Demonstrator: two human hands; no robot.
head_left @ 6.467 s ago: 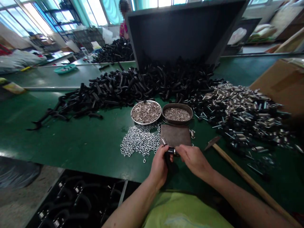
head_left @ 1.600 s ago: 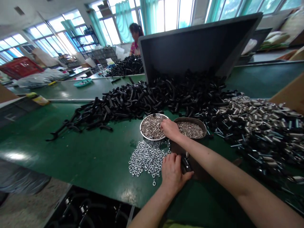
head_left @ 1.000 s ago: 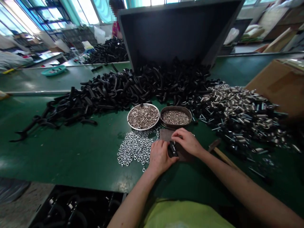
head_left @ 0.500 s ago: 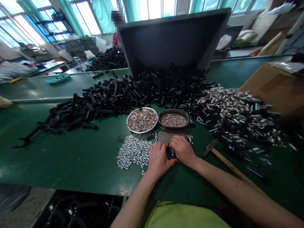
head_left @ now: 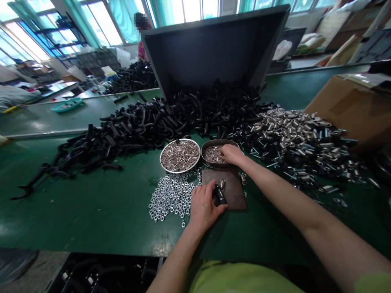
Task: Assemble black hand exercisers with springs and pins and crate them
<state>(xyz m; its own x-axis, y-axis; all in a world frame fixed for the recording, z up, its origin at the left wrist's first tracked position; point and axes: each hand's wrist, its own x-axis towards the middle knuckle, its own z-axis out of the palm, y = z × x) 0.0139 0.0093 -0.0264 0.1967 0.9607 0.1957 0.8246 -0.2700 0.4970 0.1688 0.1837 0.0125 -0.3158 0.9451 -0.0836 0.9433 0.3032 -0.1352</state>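
My left hand (head_left: 204, 206) is closed around a small black handle part (head_left: 218, 195) and holds it on a dark square plate (head_left: 233, 191) on the green table. A short metal sleeve (head_left: 222, 184) stands at the top of that part. My right hand (head_left: 232, 154) reaches forward into the dark round dish (head_left: 210, 163) of small silver pieces, fingers curled down into them; what they pinch is hidden. Left of that dish sits a shiny round dish (head_left: 179, 155) of metal pins. A spread of silver nuts (head_left: 172, 196) lies just left of my left hand.
A big heap of black curved parts (head_left: 171, 118) spills from a tipped dark bin (head_left: 214, 49). Assembled silver-and-black pieces (head_left: 299, 138) are piled at right, beside a cardboard box (head_left: 351, 106). Another person (head_left: 141, 34) stands far back. A black crate (head_left: 100, 274) sits below the table edge.
My right hand left the black part at the plate and reached forward into the dark dish. My left hand stayed on the part. The view shifted slightly.
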